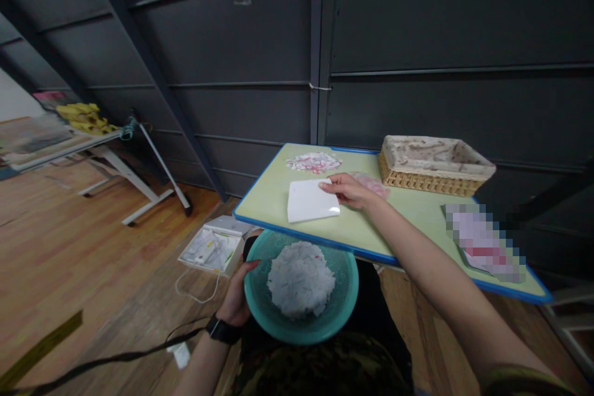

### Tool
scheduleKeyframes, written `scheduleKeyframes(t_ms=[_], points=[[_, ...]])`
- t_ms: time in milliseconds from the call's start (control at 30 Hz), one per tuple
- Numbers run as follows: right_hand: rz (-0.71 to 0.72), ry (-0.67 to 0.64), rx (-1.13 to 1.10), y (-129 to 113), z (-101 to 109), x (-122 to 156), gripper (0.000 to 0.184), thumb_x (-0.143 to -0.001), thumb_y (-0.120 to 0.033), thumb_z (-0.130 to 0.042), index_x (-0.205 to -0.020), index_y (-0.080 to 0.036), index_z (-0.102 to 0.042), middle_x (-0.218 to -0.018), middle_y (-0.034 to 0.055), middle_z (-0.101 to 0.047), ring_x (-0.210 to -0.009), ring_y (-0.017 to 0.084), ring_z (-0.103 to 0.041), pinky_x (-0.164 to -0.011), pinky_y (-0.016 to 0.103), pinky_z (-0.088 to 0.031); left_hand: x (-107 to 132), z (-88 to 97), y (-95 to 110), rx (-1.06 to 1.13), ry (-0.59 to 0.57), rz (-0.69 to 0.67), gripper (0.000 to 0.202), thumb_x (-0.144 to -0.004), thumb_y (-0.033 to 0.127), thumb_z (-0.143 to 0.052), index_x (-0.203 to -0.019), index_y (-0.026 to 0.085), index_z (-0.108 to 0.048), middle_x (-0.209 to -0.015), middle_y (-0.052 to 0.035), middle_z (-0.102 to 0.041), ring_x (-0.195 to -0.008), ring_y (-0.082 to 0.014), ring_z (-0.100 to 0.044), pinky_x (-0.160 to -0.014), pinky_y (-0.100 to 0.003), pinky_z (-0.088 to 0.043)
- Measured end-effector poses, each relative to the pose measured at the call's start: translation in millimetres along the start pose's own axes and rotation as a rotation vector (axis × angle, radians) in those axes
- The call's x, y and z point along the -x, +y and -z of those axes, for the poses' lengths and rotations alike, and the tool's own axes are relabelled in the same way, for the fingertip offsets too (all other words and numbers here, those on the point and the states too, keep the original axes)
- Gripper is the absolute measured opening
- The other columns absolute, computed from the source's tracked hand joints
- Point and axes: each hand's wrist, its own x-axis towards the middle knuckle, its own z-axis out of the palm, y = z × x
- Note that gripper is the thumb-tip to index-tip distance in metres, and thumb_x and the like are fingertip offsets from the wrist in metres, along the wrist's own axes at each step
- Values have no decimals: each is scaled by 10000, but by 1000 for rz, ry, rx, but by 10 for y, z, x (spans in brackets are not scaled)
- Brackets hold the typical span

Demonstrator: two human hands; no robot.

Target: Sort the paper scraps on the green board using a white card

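Your right hand lay on the green worktop, fingers close together and reaching left, their tips on the right edge of the white scraper card. Whether they pinched that edge or only pressed on it, the view did not show. The card lay flat, its long axis running left to right, roughly along the near blue edge of the worktop and a little back from it. So the card sat just to the left of your right hand, which was much the nearer hand to it.

Your left hand was lower and nearer, closed on the left rim of the teal strainer bowl, thumb inside the rim. It held the bowl just below and in front of the worktop's near edge, almost straight under the card. A heap of white shreds filled its middle.

Two patches of pink shreds lay beyond the card, one at the far left and one just behind your right hand. A wicker basket stood at the far right.
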Motion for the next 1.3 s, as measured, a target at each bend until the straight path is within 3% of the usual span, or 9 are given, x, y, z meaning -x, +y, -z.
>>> scheduleKeyframes(t_ms=[167, 300, 433, 533, 667, 767, 867, 1033, 1300], points=[[63, 439, -219, -55, 120, -58, 379, -824, -485, -551, -1063, -190, -547, -807, 55, -678, -571, 161, -615, -418, 289, -510, -37, 34, 5, 29, 28, -33, 318, -724, 172, -611, -1038, 133, -650, -825, -74, -775, -797, -255, -717, -755, -374, -540], [50, 619, -259, -60, 246, -75, 306, -867, -423, -502, -1053, -181, -511, -883, 88, -684, -607, 171, -642, -417, 300, -533, -112, 97, -37, 46, 37, -70, 285, -712, 170, -626, -994, 151, -661, -804, -60, -775, -774, -244, -717, -741, -363, -540], [145, 592, -190, 4, 303, -77, 344, -722, -299, -681, -1015, -204, -528, -957, 60, -679, -693, 164, -636, -516, 319, -567, -229, 213, -177, 23, 42, -25, 148, -722, 216, -615, -819, 129, -686, -724, -70, -768, -706, -244, -711, -724, -368, -535], [227, 640, 45, 58, 245, -110, 434, -639, -351, -724, -1009, -206, -549, -974, 48, -664, -710, 179, -615, -530, 340, -556, -320, 295, -322, 34, 27, 23, 147, -730, 243, -610, -770, 124, -686, -661, -66, -756, -666, -234, -703, -719, -357, -525], [331, 706, 526, 61, 96, -275, 349, -743, -464, -578, -926, -167, -588, -884, 83, -658, -711, 199, -580, -601, 338, -495, -405, 344, -475, 73, -75, 89, 222, -712, 265, -646, -874, 120, -694, -722, -74, -769, -772, -265, -706, -784, -383, -505], [345, 717, 905, 1, -13, -476, 278, -823, -422, -477, -849, -168, -587, -794, 92, -646, -719, 212, -560, -673, 327, -422, -445, 378, -548, 62, -114, 86, 273, -713, 284, -656, -931, 124, -691, -773, -74, -775, -794, -271, -703, -798, -394, -496], [320, 706, 1107, -55, -92, -670, 262, -867, -371, -420, -897, -167, -581, -820, 113, -651, -739, 225, -559, -673, 306, -365, -473, 436, -603, 42, -115, 79, 273, -710, 302, -665, -910, 120, -699, -817, -81, -776, -796, -265, -699, -811, -385, -488], [280, 685, 1202, -54, -98, -794, 248, -878, -350, -422, -923, -165, -581, -854, 126, -652, -744, 230, -552, -652, 294, -324, -463, 481, -636, 35, -92, 49, 243, -701, 328, -679, -848, 138, -711, -824, -55, -775, -802, -249, -689, -813, -366, -483], [314, 717, 1124, -19, 5, -767, 255, -864, -368, -419, -902, -165, -569, -773, 74, -624, -687, 195, -512, -639, 284, -312, -413, 422, -595, 75, -73, 92, 190, -692, 296, -686, -793, 138, -711, -769, -42, -763, -673, -202, -661, -767, -339, -479]])
